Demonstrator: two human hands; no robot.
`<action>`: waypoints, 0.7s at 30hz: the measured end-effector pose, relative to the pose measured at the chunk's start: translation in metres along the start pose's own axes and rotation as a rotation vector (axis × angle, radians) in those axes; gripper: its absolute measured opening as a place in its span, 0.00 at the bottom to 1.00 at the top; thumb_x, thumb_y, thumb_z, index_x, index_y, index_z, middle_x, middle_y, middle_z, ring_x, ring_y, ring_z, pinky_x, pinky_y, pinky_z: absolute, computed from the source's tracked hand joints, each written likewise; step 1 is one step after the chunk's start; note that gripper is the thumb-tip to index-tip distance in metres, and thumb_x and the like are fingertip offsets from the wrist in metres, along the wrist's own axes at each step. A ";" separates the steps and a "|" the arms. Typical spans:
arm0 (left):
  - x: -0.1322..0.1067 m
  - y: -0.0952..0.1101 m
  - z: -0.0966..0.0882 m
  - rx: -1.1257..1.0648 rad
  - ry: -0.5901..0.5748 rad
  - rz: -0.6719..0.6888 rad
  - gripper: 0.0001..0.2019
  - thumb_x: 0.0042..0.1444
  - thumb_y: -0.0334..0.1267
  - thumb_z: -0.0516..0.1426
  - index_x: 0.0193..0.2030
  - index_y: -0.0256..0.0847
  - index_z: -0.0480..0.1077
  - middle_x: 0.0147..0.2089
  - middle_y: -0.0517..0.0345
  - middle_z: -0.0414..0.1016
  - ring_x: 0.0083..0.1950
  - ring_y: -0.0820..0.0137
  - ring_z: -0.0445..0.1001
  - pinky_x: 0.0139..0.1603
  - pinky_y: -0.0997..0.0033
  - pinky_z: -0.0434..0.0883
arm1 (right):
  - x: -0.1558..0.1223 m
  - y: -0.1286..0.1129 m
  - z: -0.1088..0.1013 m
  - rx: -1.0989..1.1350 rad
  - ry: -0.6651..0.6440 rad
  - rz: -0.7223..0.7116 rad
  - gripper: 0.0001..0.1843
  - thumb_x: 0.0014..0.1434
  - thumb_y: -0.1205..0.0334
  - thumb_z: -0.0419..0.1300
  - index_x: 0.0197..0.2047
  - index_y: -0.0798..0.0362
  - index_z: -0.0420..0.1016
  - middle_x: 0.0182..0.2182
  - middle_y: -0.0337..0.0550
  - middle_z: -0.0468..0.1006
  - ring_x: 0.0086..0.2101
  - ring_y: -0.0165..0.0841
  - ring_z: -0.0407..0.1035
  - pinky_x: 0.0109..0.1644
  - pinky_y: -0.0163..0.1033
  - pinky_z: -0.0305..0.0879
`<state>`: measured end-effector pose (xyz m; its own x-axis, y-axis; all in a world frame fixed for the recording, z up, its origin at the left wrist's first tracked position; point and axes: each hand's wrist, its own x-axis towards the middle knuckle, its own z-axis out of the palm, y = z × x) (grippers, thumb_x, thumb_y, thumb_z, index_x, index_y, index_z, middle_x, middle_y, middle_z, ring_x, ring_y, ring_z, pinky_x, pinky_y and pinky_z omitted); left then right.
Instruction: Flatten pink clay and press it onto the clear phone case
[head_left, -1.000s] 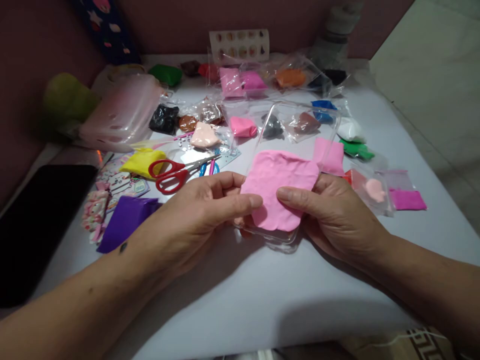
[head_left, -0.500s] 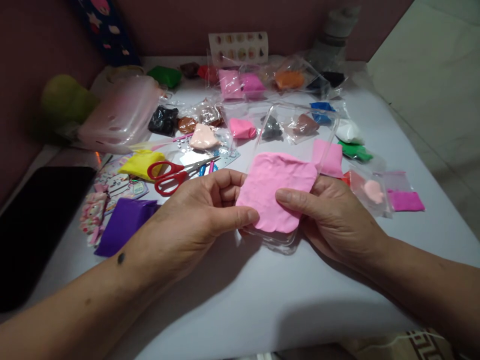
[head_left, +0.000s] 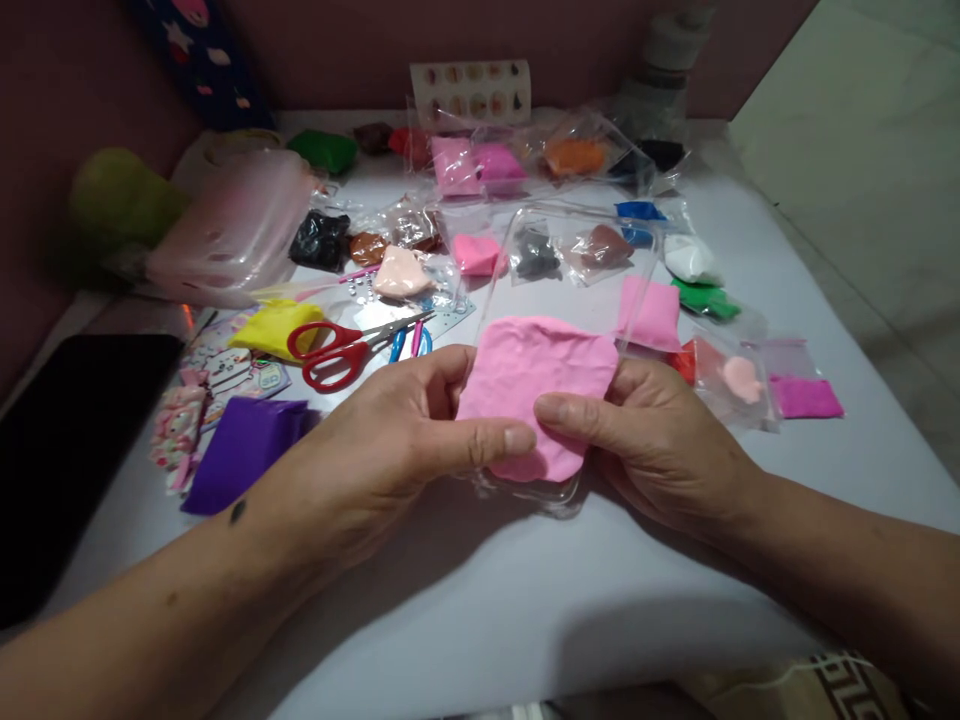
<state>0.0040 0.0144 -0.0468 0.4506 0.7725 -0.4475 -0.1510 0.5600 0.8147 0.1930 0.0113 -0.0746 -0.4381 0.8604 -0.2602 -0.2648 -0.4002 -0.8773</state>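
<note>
A clear phone case (head_left: 564,212) is held up between my hands, tilted above the table. A flattened sheet of pink clay (head_left: 544,365) covers its lower part, uneven at the edges. My left hand (head_left: 420,425) grips the case from the left, its thumb lying across the clay near the bottom. From the right, my right hand (head_left: 649,425) holds the case with its thumb pressed on the middle of the clay. The two thumb tips are close together. Most of my other fingers are hidden behind the case and clay.
Red-handled scissors (head_left: 337,350), a yellow clay pack (head_left: 276,328) and a purple pack (head_left: 244,450) lie left. Several bagged clay lumps spread across the back and right, among them a magenta one (head_left: 806,397). A dark flat object (head_left: 82,450) lies at far left, near a pink translucent container (head_left: 232,225).
My left thumb has slid right and inward over the clay, nearer my right thumb. The case and clay sit slightly lower and further left in view.
</note>
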 end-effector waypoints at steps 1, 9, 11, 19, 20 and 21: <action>0.001 -0.001 0.001 0.007 0.024 0.005 0.18 0.45 0.28 0.67 0.45 0.41 0.75 0.41 0.57 0.79 0.40 0.64 0.78 0.42 0.68 0.73 | 0.000 0.000 0.000 -0.004 -0.014 0.009 0.08 0.58 0.58 0.68 0.42 0.48 0.81 0.40 0.41 0.80 0.37 0.35 0.74 0.42 0.40 0.70; 0.004 -0.002 0.006 -0.044 0.012 0.025 0.18 0.44 0.25 0.67 0.44 0.40 0.76 0.38 0.58 0.79 0.36 0.68 0.75 0.39 0.71 0.71 | 0.000 0.001 -0.002 0.053 -0.045 0.025 0.10 0.59 0.57 0.68 0.44 0.50 0.81 0.41 0.42 0.81 0.37 0.33 0.74 0.44 0.39 0.70; 0.004 -0.001 0.005 -0.056 0.008 0.018 0.18 0.44 0.25 0.67 0.44 0.41 0.77 0.36 0.59 0.79 0.35 0.70 0.75 0.38 0.72 0.70 | 0.000 0.001 -0.002 0.056 -0.042 0.009 0.10 0.59 0.58 0.68 0.44 0.51 0.81 0.40 0.43 0.80 0.36 0.33 0.73 0.43 0.39 0.69; 0.002 0.000 0.004 -0.030 0.077 -0.016 0.18 0.41 0.25 0.67 0.41 0.42 0.76 0.31 0.61 0.77 0.31 0.71 0.73 0.35 0.71 0.71 | 0.001 0.001 -0.001 0.052 -0.038 0.008 0.07 0.60 0.59 0.67 0.42 0.50 0.81 0.39 0.42 0.80 0.35 0.33 0.72 0.41 0.38 0.68; 0.002 0.000 0.004 -0.023 0.092 -0.019 0.18 0.41 0.25 0.67 0.41 0.42 0.76 0.31 0.61 0.77 0.31 0.70 0.74 0.35 0.71 0.71 | 0.001 0.001 -0.001 0.042 -0.035 0.007 0.07 0.60 0.59 0.67 0.42 0.50 0.81 0.39 0.42 0.80 0.35 0.33 0.72 0.41 0.38 0.68; 0.001 0.000 0.005 -0.017 0.104 -0.021 0.18 0.41 0.25 0.67 0.40 0.42 0.76 0.31 0.61 0.77 0.31 0.70 0.74 0.35 0.71 0.71 | 0.001 0.001 -0.001 0.032 -0.030 0.005 0.07 0.60 0.58 0.67 0.42 0.49 0.81 0.39 0.42 0.80 0.35 0.33 0.72 0.40 0.38 0.68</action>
<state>0.0086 0.0139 -0.0455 0.3603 0.7868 -0.5012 -0.1572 0.5808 0.7987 0.1930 0.0117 -0.0763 -0.4648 0.8487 -0.2523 -0.2892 -0.4148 -0.8627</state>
